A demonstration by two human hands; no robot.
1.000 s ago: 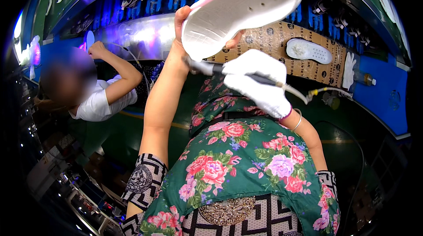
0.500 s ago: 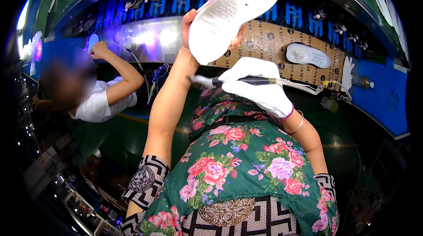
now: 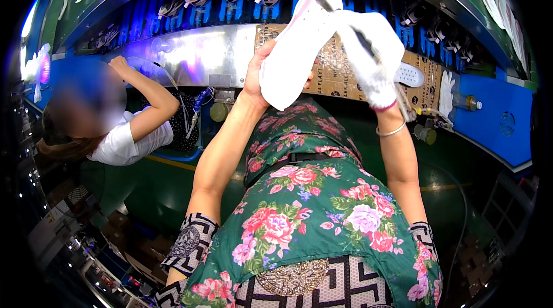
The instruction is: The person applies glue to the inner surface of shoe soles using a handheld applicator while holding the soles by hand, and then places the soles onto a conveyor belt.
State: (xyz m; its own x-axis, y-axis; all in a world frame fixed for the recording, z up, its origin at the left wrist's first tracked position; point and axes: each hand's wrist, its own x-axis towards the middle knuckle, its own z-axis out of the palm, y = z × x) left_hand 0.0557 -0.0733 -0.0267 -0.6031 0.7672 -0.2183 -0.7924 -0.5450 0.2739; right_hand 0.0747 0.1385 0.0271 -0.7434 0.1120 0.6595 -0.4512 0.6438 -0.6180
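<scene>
Gloved hand point(image 3: 381, 36) raised, sole point(image 3: 294, 54) white, pink-edged

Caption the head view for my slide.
Bare left hand holds a white sole, gloved right hand near its upper end.

One head-worn fisheye view, close above the apron point(image 3: 314, 196), steeply downward across the workbench point(image 3: 227, 49).

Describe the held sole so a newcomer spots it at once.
Find the cardboard on the bench. Before its left end, the bare left hand holds the white sole. Unlike the other sole, on the cardboard, it is held up, pinkish along one edge.
</scene>
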